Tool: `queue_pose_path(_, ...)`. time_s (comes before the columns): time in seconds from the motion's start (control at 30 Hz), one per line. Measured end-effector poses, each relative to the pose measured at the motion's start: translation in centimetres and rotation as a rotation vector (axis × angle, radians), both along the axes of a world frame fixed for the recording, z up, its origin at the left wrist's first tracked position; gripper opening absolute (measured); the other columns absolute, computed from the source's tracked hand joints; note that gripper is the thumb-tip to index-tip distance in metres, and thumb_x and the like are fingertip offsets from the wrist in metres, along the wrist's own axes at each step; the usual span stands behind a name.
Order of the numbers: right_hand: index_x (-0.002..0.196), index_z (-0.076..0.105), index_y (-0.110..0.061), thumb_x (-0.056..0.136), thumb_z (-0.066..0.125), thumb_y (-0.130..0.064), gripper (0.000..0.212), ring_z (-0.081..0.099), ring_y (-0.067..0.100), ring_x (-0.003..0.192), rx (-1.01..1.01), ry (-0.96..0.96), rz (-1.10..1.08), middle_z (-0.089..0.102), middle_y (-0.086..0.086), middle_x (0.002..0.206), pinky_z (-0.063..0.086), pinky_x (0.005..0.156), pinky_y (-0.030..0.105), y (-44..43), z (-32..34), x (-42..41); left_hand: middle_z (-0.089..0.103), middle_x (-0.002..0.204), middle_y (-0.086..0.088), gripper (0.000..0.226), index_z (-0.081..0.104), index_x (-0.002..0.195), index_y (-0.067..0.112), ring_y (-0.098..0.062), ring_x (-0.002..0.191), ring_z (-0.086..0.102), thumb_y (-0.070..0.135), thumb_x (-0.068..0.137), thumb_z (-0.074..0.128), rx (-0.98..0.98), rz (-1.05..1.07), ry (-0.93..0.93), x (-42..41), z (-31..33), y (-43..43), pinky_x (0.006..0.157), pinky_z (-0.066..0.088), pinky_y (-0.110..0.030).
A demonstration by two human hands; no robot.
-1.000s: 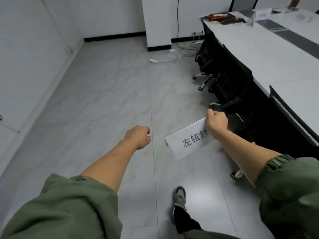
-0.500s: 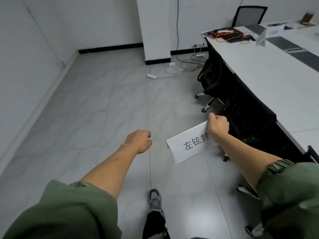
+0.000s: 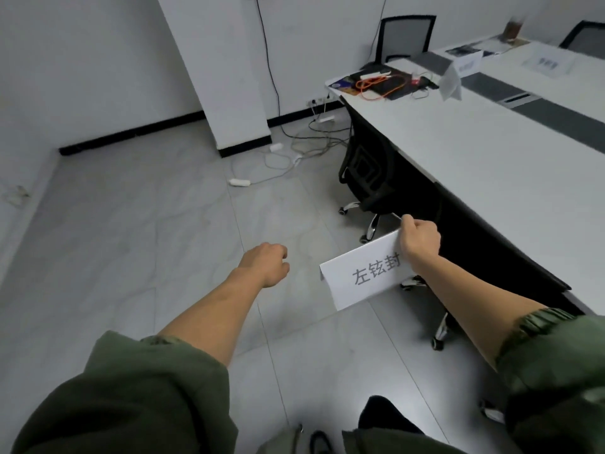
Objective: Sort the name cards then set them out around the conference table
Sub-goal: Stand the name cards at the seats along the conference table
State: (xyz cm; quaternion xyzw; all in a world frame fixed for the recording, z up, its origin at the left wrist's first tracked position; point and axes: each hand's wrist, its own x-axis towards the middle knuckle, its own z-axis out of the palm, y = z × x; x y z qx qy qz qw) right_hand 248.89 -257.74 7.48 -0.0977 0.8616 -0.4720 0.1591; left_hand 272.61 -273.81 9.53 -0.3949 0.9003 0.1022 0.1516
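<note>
My right hand (image 3: 420,240) is shut on the top right corner of a white folded name card (image 3: 361,272) printed with grey characters, held over the floor beside the long white conference table (image 3: 484,165). My left hand (image 3: 266,263) is a loose fist with nothing in it, out over the grey floor tiles to the left of the card. On the table's far part stands a white folded name card (image 3: 451,80), and a flat printed sheet (image 3: 546,63) lies further right.
Black office chairs (image 3: 370,178) are pushed under the table's near side, wheels sticking out. Orange and white cables with dark items (image 3: 379,82) lie on the table's far corner. Power strips and cords (image 3: 294,152) trail across the floor by a white pillar (image 3: 216,67).
The view has moved forward along the table toward the far wall, and the far corner with the cables is closer. Both hands keep the same pose; the card stays in my right hand.
</note>
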Motion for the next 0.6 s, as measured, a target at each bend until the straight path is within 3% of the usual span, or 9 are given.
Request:
queue_pose_path(0.2, 0.069, 0.051, -0.008, 0.092, 0.045, -0.029, 0.032, 0.043, 0.024, 0.062, -0.04, 0.054, -0.059, 0.046, 0.012, 0.068, 0.031, 0.061, 0.035, -8.5, 0.5, -10.3, 0.054, 0.132, -0.012, 0.04, 0.053, 0.133, 0.018, -0.031, 0.116, 0.055, 0.034, 0.096, 0.047, 0.007, -0.105, 0.044, -12.2, -0.2, -9.6, 0.091, 0.044, -0.034)
queue_pose_path(0.37, 0.069, 0.049, 0.002, 0.092, 0.045, -0.029, 0.038, 0.044, 0.023, 0.066, -0.071, 0.023, -0.117, 0.047, 0.014, 0.071, 0.037, 0.062, 0.039, -15.1, -0.1, -18.9, 0.055, 0.13, -0.011, 0.038, 0.054, 0.13, 0.019, -0.03, 0.114, 0.055, 0.033, 0.096, 0.047, 0.015, -0.129, 0.023, -20.9, -1.0, -16.1, 0.089, 0.044, -0.034)
queue_pose_path(0.5, 0.072, 0.054, -0.005, 0.094, 0.043, -0.029, 0.034, 0.047, 0.023, 0.06, -0.069, -0.007, -0.147, 0.051, 0.008, 0.066, 0.036, 0.055, 0.032, -18.8, 0.4, -25.7, 0.058, 0.128, -0.01, 0.037, 0.056, 0.128, 0.018, -0.03, 0.114, 0.055, 0.032, 0.095, 0.047, 0.002, -0.164, 0.043, -28.4, -0.7, -20.7, 0.09, 0.046, -0.035)
queue_pose_path(0.6, 0.072, 0.053, 0.004, 0.09, 0.042, -0.03, 0.04, 0.045, 0.024, 0.063, -0.056, -0.013, -0.18, 0.048, 0.01, 0.066, 0.034, 0.057, 0.032, -19.9, 0.8, -29.5, 0.058, 0.129, -0.011, 0.037, 0.056, 0.128, 0.017, -0.03, 0.116, 0.055, 0.032, 0.095, 0.047, 0.037, -0.205, 0.042, -32.7, -0.7, -22.2, 0.093, 0.047, -0.036)
